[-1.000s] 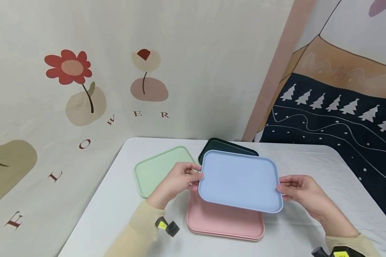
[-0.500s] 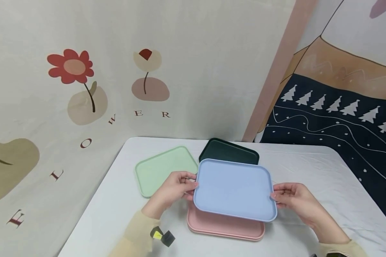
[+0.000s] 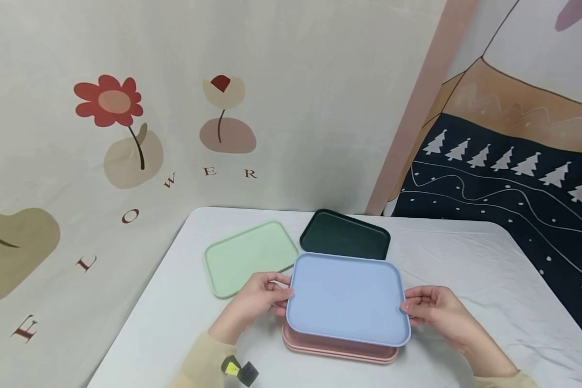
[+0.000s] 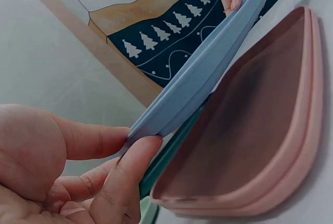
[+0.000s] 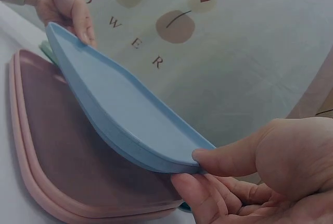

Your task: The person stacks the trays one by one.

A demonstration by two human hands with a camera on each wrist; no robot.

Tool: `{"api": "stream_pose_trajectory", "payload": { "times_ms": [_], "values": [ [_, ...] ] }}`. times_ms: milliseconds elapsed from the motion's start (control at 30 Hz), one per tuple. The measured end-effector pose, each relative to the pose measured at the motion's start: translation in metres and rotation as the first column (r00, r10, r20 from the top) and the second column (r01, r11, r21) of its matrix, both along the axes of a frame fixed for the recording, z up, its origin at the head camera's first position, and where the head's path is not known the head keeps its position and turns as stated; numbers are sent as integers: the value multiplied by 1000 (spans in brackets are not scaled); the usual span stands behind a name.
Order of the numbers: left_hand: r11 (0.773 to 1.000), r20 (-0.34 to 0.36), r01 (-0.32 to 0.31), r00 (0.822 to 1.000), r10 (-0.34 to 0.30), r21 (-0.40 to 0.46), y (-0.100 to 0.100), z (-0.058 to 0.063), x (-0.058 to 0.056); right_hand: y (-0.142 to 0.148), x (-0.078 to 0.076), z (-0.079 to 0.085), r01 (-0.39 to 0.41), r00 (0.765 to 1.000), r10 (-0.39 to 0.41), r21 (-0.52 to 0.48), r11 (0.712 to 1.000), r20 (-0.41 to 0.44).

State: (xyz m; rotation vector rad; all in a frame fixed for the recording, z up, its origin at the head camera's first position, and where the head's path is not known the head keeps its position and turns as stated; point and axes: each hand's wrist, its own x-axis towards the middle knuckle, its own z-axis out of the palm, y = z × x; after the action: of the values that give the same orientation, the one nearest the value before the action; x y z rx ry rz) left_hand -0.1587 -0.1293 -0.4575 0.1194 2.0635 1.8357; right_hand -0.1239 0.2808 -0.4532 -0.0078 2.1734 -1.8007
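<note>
blue tray [image 3: 348, 299], just one, is held level-ish between both hands above two pink trays [image 3: 341, 347] stacked one in the other. one light green tray [image 3: 249, 258] lies to the left, and one dark green tray [image 3: 346, 234] lies behind, partly covered by the blue one in the head view; five trays in all.

both wrist views show a gap between the blue tray's underside and the upper pink rim, though the pink stack's near edge shows past it from above. the white-covered table [image 3: 470, 258] shows right of the trays, out to its right edge; the dark green tray sits near the far edge.

the left hand [image 3: 262, 296] pinches the left rim, thumb on top, fingers beneath. the right hand [image 3: 434, 308] pinches the right rim the same way. both forearms reach in from the near side, spread apart, palms facing inward.
</note>
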Motion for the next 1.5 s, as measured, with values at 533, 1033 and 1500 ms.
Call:
{"api": "stream_pose_trajectory", "payload": {
  "times_ms": [533, 1033, 1500],
  "values": [
    [1000, 18, 6, 1000, -6, -9, -7, -13, 9, -9, 6, -16, -2, 998, 3, -25, 1000, 56],
    [999, 21, -6, 1000, 6, -36, -8, -24, 10, -11, 6, -24, 10, 996, -10, -6, 1000, 89],
    [998, 17, -10, 1000, 11, -70, -7, -28, 11, -10, 6, -31, -20, 995, 23, -30, 999, 100]
  ]
}}
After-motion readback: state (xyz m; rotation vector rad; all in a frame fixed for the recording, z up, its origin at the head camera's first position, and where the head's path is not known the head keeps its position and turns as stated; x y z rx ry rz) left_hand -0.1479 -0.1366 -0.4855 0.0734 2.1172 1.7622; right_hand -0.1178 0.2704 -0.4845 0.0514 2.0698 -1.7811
